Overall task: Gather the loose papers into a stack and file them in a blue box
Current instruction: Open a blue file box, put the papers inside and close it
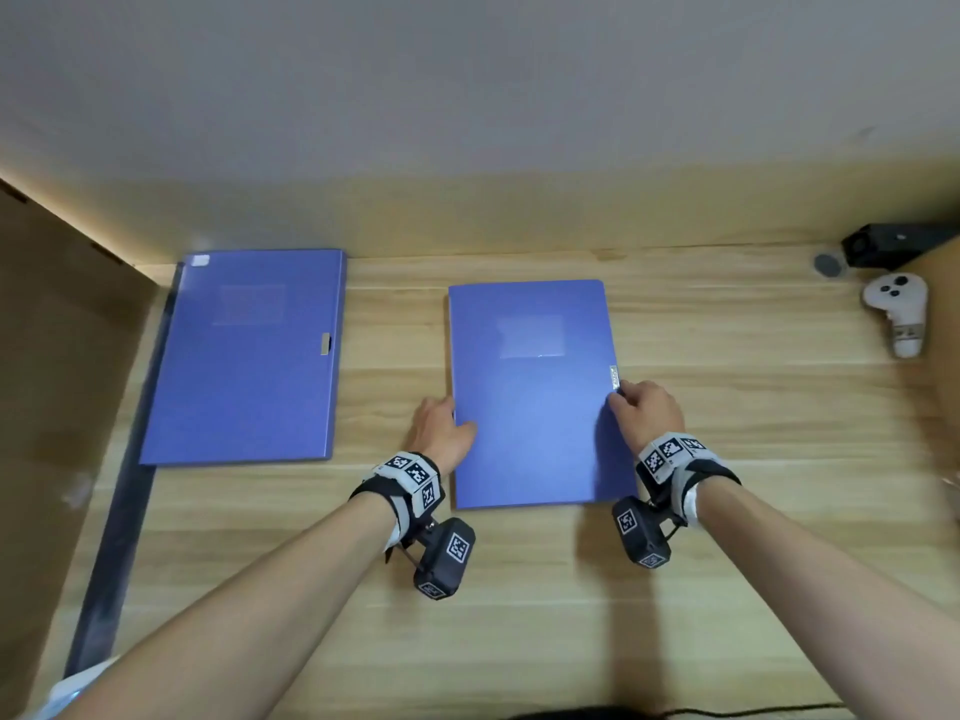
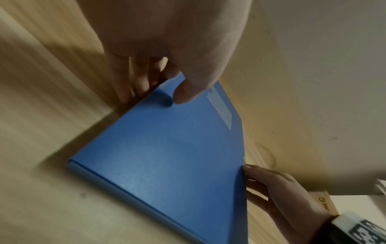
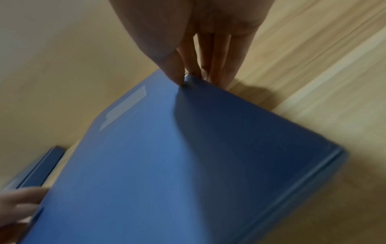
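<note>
1. While the blue box (image 1: pixel 530 397) lies closed mid-counter (image 1: pixel 519 589), the left hand (image 1: pixel 441 428) grips its left edge, thumb on the lid.
2. Right hand (image 1: pixel 647 410) pinches the right edge by the clasp.
3. Second blue box (image 1: pixel 249 356) lies near the counter's far-left corner; a white controller (image 1: pixel 898 311) far right.

A light wooden table with pale plank-like grain (image 1: pixel 519 589) fills the lower part of the head view and runs back to a plain grey-white wall (image 1: pixel 467 70). The lowest band of that wall takes on a warm yellowish tint just above the table's far edge. On the left, a brown board panel (image 1: pixel 57 381) stands upright along the table's side, with a thin bright line of light running along its top edge. A dark metal strip (image 1: pixel 122 511) lies along the foot of this panel. In the far right corner sit a small black box-shaped device (image 1: pixel 893 244), a round grey disc (image 1: pixel 828 264) just beside it, and a white handheld controller (image 1: pixel 898 311).
</note>
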`<move>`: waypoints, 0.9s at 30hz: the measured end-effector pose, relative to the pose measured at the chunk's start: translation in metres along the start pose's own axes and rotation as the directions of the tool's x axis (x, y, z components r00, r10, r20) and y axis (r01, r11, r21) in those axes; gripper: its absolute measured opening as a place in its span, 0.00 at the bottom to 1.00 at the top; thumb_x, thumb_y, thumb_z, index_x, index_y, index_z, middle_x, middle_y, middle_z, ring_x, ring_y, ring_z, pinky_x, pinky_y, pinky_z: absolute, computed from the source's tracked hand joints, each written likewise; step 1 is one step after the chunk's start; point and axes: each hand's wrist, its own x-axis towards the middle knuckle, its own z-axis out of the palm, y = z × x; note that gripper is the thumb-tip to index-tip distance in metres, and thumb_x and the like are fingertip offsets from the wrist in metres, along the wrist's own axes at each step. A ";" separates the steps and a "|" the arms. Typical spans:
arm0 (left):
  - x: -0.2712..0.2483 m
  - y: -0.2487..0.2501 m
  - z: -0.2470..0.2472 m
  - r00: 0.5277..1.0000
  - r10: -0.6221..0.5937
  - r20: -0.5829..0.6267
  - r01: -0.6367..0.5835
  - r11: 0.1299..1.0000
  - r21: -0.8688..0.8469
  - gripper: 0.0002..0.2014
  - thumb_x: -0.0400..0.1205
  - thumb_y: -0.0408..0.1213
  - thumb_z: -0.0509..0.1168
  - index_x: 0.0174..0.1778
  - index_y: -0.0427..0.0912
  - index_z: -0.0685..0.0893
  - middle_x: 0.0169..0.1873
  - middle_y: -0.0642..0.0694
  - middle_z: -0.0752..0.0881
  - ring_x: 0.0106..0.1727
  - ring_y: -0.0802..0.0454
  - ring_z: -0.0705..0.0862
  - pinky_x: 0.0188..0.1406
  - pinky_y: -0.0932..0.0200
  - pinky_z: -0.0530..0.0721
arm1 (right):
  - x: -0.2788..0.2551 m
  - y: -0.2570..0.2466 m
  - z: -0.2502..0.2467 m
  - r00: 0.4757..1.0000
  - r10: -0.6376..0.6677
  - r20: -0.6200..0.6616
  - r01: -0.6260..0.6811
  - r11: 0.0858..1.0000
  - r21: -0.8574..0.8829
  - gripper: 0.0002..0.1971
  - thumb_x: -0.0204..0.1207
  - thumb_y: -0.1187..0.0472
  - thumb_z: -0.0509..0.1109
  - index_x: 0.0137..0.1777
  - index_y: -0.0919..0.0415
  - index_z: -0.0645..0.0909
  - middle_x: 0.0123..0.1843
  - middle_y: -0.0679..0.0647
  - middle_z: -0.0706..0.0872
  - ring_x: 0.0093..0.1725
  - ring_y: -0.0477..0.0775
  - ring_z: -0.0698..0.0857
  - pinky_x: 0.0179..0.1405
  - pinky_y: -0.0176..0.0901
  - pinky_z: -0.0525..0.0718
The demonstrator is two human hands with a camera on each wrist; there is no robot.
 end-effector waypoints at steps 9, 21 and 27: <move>-0.042 0.009 -0.106 0.982 0.012 -0.187 -0.045 0.983 -0.175 0.12 0.83 0.36 0.62 0.59 0.45 0.87 0.51 0.44 0.91 0.51 0.39 0.89 0.53 0.45 0.89 | -0.014 -0.072 0.031 0.998 -0.029 -0.052 0.046 0.930 0.364 0.16 0.72 0.50 0.71 0.58 0.50 0.90 0.50 0.51 0.94 0.52 0.54 0.90 0.57 0.50 0.86; -0.002 -0.114 -0.262 0.898 -0.160 -0.411 -0.004 0.929 -0.369 0.23 0.87 0.39 0.56 0.79 0.46 0.73 0.77 0.44 0.77 0.75 0.40 0.78 0.72 0.40 0.79 | -0.039 -0.241 0.147 0.975 -0.220 0.033 0.169 0.828 0.534 0.19 0.70 0.48 0.74 0.60 0.51 0.89 0.42 0.48 0.94 0.46 0.49 0.91 0.56 0.48 0.87; 0.013 -0.154 -0.297 0.876 -0.212 -0.433 0.035 0.924 -0.381 0.18 0.86 0.39 0.54 0.68 0.52 0.83 0.46 0.46 0.88 0.31 0.43 0.80 0.33 0.58 0.76 | -0.050 -0.288 0.178 0.950 -0.298 0.094 0.219 0.849 0.481 0.10 0.71 0.52 0.74 0.51 0.45 0.90 0.34 0.41 0.90 0.44 0.50 0.91 0.53 0.47 0.88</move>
